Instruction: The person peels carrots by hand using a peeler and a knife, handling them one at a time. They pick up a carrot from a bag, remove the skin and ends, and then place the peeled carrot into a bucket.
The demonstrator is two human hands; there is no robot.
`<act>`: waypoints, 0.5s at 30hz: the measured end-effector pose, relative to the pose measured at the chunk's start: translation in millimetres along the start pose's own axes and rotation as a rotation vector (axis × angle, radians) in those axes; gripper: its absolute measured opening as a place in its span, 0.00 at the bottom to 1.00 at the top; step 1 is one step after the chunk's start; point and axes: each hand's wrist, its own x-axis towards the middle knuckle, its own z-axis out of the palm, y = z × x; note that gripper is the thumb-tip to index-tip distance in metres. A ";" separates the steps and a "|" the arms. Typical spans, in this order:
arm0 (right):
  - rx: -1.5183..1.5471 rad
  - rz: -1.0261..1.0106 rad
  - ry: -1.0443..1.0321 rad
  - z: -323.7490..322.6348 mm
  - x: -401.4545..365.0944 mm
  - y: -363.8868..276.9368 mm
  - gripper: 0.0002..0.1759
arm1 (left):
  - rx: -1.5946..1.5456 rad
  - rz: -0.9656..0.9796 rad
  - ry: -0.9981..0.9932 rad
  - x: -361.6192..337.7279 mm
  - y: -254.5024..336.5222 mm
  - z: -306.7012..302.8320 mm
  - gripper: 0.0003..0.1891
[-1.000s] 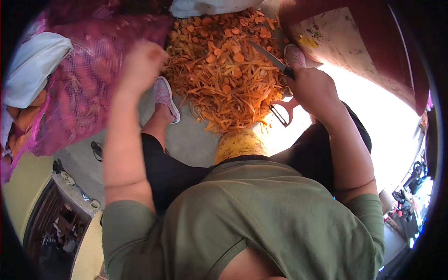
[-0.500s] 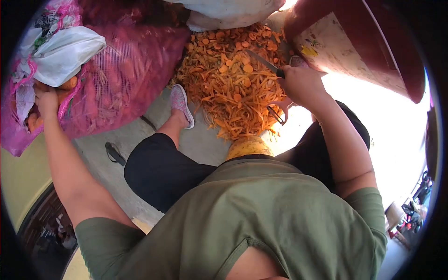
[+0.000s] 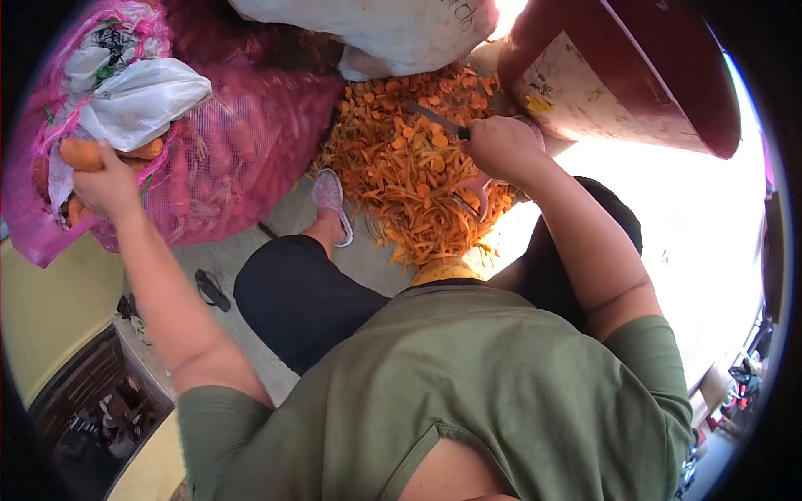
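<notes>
My left hand (image 3: 107, 185) is closed around an orange carrot (image 3: 81, 154) at the mouth of the pink mesh sack (image 3: 242, 159). More carrots show in the opening beneath it, beside white plastic (image 3: 146, 98). My right hand (image 3: 505, 150) grips a knife (image 3: 433, 118) by its dark handle, its blade pointing away to the left. A pinkish Y-shaped peeler (image 3: 478, 194) sticks out below the same hand and appears held in it too. Under the knife and peeler spreads a heap of carrot peelings and cut ends (image 3: 393, 179) on the floor.
A large dark red tub (image 3: 635, 75) leans at the upper right. Behind the heap stands a stuffed white sack (image 3: 393, 37). My foot in a patterned shoe (image 3: 329, 200) is between the mesh sack and the peelings. A dark sandal (image 3: 213, 290) lies on the grey floor.
My left hand has come up out of the sack's opening with a carrot in it. My right hand has shifted left over the heap, with the knife and peeler.
</notes>
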 end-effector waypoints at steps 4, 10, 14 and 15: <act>0.058 0.014 0.080 -13.8 2.1 -3.7 0.13 | -0.498 0.175 0.060 -116.1 68.3 -62.5 0.27; 0.317 0.027 0.333 -46.1 -0.4 -7.5 0.17 | -1.776 -1.106 -1.301 -211.2 113.6 -33.8 0.19; 0.636 -0.001 0.475 -44.8 2.4 -8.0 0.20 | -1.830 -1.231 -1.687 -234.2 127.5 -14.4 0.18; 0.731 0.005 0.477 -44.4 3.9 -12.1 0.20 | -1.791 -1.247 -1.716 -239.0 131.5 -11.9 0.17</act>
